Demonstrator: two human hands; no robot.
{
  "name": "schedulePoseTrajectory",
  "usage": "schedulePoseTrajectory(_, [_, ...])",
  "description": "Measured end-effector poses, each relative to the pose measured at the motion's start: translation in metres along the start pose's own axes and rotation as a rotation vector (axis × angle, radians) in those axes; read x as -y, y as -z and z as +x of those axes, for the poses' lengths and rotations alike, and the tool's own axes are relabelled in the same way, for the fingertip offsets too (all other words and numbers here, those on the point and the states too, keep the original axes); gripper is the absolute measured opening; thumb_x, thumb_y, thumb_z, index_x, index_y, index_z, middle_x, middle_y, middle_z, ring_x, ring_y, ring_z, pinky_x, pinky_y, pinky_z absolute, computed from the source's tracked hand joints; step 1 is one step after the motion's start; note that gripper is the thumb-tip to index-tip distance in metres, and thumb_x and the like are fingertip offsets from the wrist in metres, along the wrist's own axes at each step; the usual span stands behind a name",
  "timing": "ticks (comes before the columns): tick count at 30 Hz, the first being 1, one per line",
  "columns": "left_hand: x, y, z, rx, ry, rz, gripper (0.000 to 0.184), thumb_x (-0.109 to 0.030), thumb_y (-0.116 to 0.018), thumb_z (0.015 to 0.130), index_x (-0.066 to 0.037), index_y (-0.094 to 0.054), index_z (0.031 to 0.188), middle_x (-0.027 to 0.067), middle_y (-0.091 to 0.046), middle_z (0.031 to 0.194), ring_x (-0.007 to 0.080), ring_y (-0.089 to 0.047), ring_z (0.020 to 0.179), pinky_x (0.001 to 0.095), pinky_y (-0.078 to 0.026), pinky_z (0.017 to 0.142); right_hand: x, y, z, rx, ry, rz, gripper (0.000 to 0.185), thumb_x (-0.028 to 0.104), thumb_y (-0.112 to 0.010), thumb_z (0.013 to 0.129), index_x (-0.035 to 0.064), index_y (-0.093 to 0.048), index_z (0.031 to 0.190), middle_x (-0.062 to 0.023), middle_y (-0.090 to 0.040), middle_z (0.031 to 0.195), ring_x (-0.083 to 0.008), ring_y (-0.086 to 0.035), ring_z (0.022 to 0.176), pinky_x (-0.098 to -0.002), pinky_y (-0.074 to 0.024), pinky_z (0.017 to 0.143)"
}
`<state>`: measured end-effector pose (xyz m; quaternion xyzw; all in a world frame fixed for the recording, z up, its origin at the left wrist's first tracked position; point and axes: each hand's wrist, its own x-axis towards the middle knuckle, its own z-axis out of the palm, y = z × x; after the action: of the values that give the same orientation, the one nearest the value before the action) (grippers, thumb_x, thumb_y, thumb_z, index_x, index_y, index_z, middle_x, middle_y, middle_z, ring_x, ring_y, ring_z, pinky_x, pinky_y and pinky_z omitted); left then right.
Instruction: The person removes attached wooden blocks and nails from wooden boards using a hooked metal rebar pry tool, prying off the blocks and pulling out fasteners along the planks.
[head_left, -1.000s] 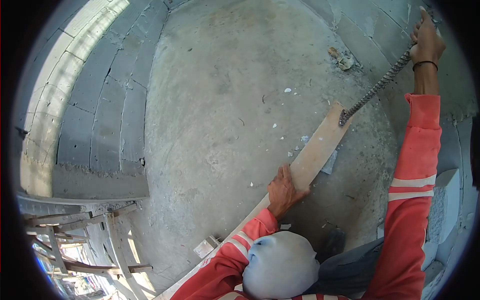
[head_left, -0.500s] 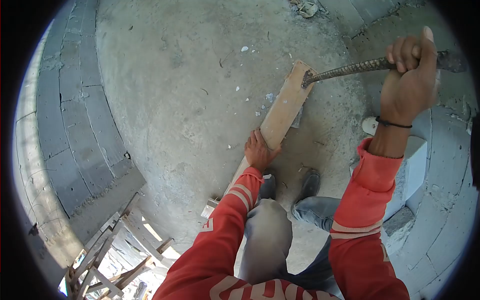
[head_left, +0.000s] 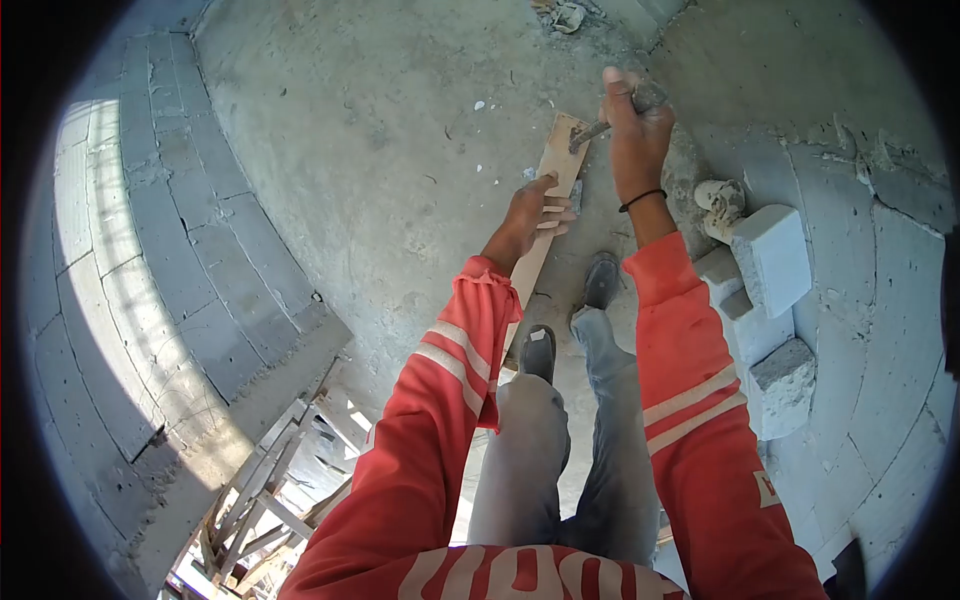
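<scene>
A long light wooden board (head_left: 536,262) slants across the concrete floor, its far end near the top middle. My left hand (head_left: 530,212) lies over the board below that end, its fingers spread across the wood. A dark ribbed metal bar (head_left: 592,133) touches the board's far end with its hooked tip. My right hand (head_left: 638,135) is closed round the bar, to the right of the board and nearer the camera. The bar's other end sticks out past my right fist.
Pale blocks (head_left: 772,262) stand by the right wall, beside a round whitish object (head_left: 718,200). My shoes (head_left: 538,352) are on the floor right of the board. At the lower left are wooden scraps (head_left: 262,500). Debris (head_left: 565,15) lies at the top.
My left hand has slid up the board towards its far end. My right hand has come inward, closer to the board, still round the bar. The view has shifted, showing more of my legs.
</scene>
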<state>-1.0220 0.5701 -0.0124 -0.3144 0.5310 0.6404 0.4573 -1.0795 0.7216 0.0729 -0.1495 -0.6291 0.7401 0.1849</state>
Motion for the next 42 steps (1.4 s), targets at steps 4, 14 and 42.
schedulePoseTrajectory(4, [-0.052,-0.026,-0.008,0.081,-0.006,-0.149,0.058,-0.041,-0.045,0.096,-0.002,-0.039,0.138,0.0204,-0.058,0.115,0.0331,-0.063,0.102,0.0462,-0.054,0.081,-0.003,-0.007,0.003,-0.078,-0.008,-0.088,0.044,0.025,-0.064,0.096,0.0058,-0.045,0.061,0.0072,-0.036,0.06,-0.0062,-0.03,0.059,-0.0275,-0.0271,0.052])
schedulePoseTrajectory(14, [-0.087,-0.062,0.015,0.283,0.085,-0.232,0.041,-0.039,-0.04,0.1,-0.005,-0.049,0.12,0.0093,-0.059,0.103,0.0246,-0.063,0.091,0.0399,-0.053,0.079,0.002,-0.012,-0.01,-0.261,-0.047,-0.242,0.042,0.023,-0.06,0.097,0.003,-0.046,0.063,0.0055,-0.039,0.058,-0.0062,-0.032,0.057,-0.0282,-0.0266,0.051])
schedulePoseTrajectory(42, [-0.096,-0.126,0.052,-0.02,0.318,-0.291,0.023,-0.016,-0.049,0.088,0.005,-0.056,0.095,0.0191,-0.06,0.088,0.0295,-0.062,0.072,0.044,-0.049,0.054,0.125,0.003,0.057,0.0,-1.412,-0.255,0.043,0.045,-0.056,0.093,0.0045,-0.061,0.106,-0.0096,-0.067,0.093,-0.016,-0.065,0.075,-0.0343,-0.0525,0.07])
